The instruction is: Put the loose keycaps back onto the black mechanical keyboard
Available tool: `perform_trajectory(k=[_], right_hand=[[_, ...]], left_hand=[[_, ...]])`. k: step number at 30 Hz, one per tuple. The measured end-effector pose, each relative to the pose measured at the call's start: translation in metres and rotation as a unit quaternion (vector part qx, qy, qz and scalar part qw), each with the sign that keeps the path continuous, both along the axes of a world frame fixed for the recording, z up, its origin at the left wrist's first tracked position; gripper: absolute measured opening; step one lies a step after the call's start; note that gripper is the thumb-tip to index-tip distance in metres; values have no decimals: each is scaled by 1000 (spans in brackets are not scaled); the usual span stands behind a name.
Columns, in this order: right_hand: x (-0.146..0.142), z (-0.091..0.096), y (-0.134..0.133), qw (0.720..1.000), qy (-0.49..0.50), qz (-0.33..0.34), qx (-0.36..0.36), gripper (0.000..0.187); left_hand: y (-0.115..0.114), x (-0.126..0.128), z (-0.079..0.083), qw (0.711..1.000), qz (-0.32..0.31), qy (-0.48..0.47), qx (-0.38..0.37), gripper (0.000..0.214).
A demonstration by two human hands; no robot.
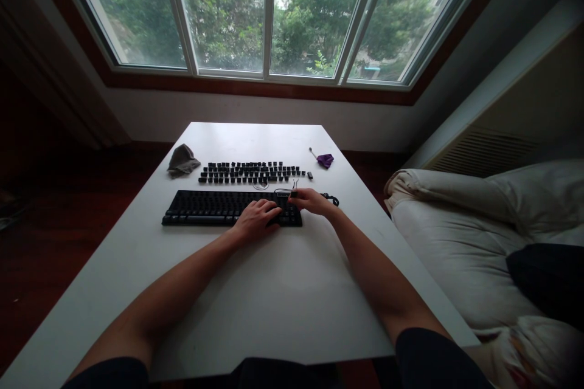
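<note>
A black keyboard (214, 208) lies across the white table (255, 292). My left hand (256, 219) rests on its right part, fingers curled down on the body. My right hand (310, 200) sits at the keyboard's far right end, pinched on a thin wire keycap puller whose prongs stick up beside it. Behind the keyboard, several loose black keycaps (250, 172) are laid out in rows.
A grey cloth (182, 160) lies at the back left. A small purple brush (324, 160) lies at the back right. A black cable (332, 198) trails off the keyboard's right end. A cushioned seat (469, 237) stands to the right; windows are beyond.
</note>
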State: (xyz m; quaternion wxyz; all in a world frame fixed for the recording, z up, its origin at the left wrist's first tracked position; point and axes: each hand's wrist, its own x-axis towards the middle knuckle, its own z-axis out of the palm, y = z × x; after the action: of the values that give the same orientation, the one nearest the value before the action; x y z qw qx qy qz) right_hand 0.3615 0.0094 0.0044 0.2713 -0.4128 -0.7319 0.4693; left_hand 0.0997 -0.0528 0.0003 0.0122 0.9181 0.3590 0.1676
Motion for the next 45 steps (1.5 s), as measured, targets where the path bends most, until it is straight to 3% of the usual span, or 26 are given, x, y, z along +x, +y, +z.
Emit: perform_trajectory(k=[3, 7, 14, 25, 30, 33, 38, 45], right_hand=[[0, 10, -6, 997, -65, 37, 34, 40], [-3, 21, -13, 989, -110, 15, 99, 33], [-2, 21, -14, 979, -147, 2, 141, 32], [1, 7, -11, 983, -89, -19, 159, 34], [1, 10, -12, 987, -4, -54, 149, 36], [3, 11, -10, 986, -9, -49, 157, 35], [6, -1, -3, 991, -29, -40, 126, 40], [4, -14, 5, 997, 37, -63, -22, 45]], left_hand=[[-1, 0, 1, 1000, 0, -2, -6, 47], [-1, 1, 2, 1000, 3, 0, -5, 46], [0, 0, 1, 1000, 1, 0, -1, 45], [0, 0, 1, 1000, 5, 2, -1, 45], [1, 0, 0, 1000, -1, 1, -2, 45], [2, 0, -1, 1000, 1, 2, -2, 45], [2, 1, -2, 1000, 4, 0, 1, 45], [1, 0, -2, 1000, 2, 2, 5, 45]])
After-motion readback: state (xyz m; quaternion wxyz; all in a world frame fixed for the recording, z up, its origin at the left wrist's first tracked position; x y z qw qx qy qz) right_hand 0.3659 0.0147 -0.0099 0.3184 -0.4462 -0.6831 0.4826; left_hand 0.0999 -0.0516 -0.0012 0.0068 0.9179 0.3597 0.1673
